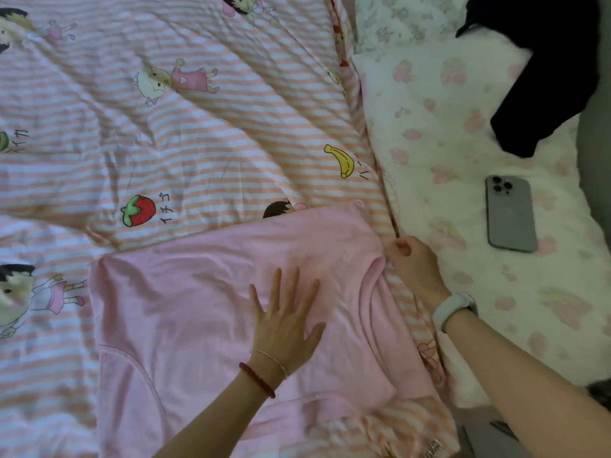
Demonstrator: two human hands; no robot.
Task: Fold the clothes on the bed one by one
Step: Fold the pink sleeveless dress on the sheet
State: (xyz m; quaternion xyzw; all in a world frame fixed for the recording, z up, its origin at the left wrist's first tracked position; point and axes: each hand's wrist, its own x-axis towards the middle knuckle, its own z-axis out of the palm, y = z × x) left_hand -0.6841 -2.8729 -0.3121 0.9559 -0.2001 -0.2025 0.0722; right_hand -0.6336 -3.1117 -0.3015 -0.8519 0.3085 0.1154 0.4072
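Left hand point(287, 320) flat on pink shirt point(185, 302), right hand point(415, 261) pinching its edge

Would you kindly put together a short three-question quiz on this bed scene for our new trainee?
1. True or false: the left hand lies flat with fingers spread on the pink garment.
2. Which item does the right hand pinch?
A. the phone
B. the pink garment's edge
C. the dark garment
3. Fill in: the phone lies camera side up on the ______ blanket, to the right of the striped quilt.

Key
1. True.
2. B.
3. White floral.
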